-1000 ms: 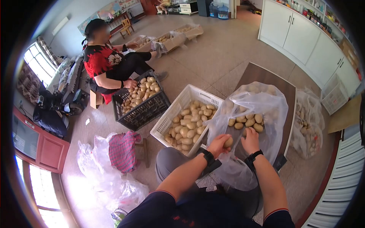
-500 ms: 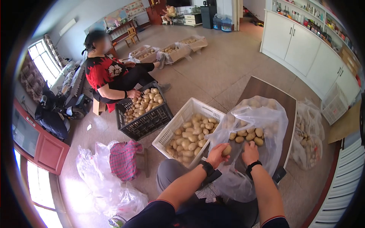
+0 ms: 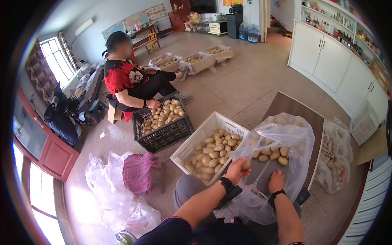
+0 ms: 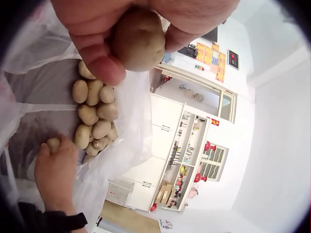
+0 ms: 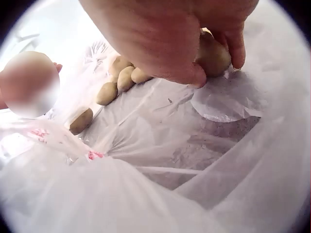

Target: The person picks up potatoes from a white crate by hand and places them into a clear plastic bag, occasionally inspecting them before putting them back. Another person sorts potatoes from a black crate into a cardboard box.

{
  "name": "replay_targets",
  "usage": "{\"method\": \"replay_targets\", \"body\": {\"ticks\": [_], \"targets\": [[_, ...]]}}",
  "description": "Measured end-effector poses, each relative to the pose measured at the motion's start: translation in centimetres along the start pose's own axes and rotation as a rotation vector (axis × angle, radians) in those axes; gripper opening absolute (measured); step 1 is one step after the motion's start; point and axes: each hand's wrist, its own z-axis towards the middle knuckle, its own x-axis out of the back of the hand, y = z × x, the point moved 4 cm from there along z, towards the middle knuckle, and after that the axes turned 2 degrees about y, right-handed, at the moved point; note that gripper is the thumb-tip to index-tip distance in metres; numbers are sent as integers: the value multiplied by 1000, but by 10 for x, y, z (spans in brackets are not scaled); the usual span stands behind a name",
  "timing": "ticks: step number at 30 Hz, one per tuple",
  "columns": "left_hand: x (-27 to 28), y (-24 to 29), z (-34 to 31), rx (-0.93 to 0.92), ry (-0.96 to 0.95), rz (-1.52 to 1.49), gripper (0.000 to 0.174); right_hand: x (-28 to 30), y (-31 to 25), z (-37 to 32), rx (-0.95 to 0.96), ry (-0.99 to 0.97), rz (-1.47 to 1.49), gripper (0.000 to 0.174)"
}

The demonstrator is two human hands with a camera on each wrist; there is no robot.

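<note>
In the head view my left hand (image 3: 237,171) grips a potato (image 3: 246,164) above the near edge of a clear plastic bag (image 3: 300,126). The left wrist view shows that potato (image 4: 140,41) pinched between fingers and thumb. My right hand (image 3: 276,182) is inside the bag's mouth, low over the dark table top (image 3: 272,107). A second potato (image 5: 214,56) sits between its fingers in the right wrist view. More potatoes (image 3: 274,156) lie bunched deeper in the bag.
A white crate (image 3: 181,152) of potatoes stands left of the table, with a black crate (image 3: 163,136) beyond it. A seated person (image 3: 130,77) reaches into the black crate. Another bag of potatoes (image 3: 337,159) lies right of the table. A checked cloth (image 3: 138,173) covers a stool.
My right hand has drawn back from the potato pile toward the near part of the bag, with a potato in its fingers. The left hand still holds its potato. The head view has shifted.
</note>
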Motion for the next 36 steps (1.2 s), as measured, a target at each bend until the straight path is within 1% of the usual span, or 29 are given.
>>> {"method": "replay_targets", "body": {"ticks": [4,6,9,12,17,18,21,23,25,27,28,29,31,32,33,34,35,36], "targets": [[2,-2,0,-2,10,-2,34,0,0,-5,27,10,-34,31],[5,-4,1,-11,0,-7,36,1,-2,-7,14,-30,-13,31],[6,-2,3,-16,0,-20,36,2,-3,-10,17,-5,7,31],[5,1,1,-21,28,-28,35,1,-3,-12,31,54,70,27],[7,14,4,-43,78,-46,31,-1,0,-9,30,14,68,28],[7,19,4,-87,86,-61,31,-1,0,-10,41,-3,67,29],[16,31,10,-224,117,-159,28,-3,2,-10,105,57,33,26],[27,42,13,-299,200,-201,30,0,3,-12,97,54,34,26],[36,54,12,-364,375,-247,31,6,0,-13,63,38,36,27],[58,61,21,-386,490,-293,31,9,-1,-13,31,-18,20,27],[68,61,23,-386,531,-321,31,11,-1,-14,21,-22,17,27],[79,60,30,-378,528,-318,31,11,-1,-14,13,-21,37,28],[105,54,41,-369,633,-430,31,12,-1,-10,-4,-20,58,29],[104,54,35,-332,640,-457,30,10,0,-8,11,-29,90,30],[106,53,34,-319,636,-449,30,12,-1,-6,23,-36,122,31],[111,50,33,-309,708,-457,29,13,-1,-7,5,-37,119,31],[118,46,34,-299,778,-463,28,19,-5,-8,-27,1,203,32],[130,45,39,-366,735,-275,28,24,-5,-8,-59,43,285,33]]}}
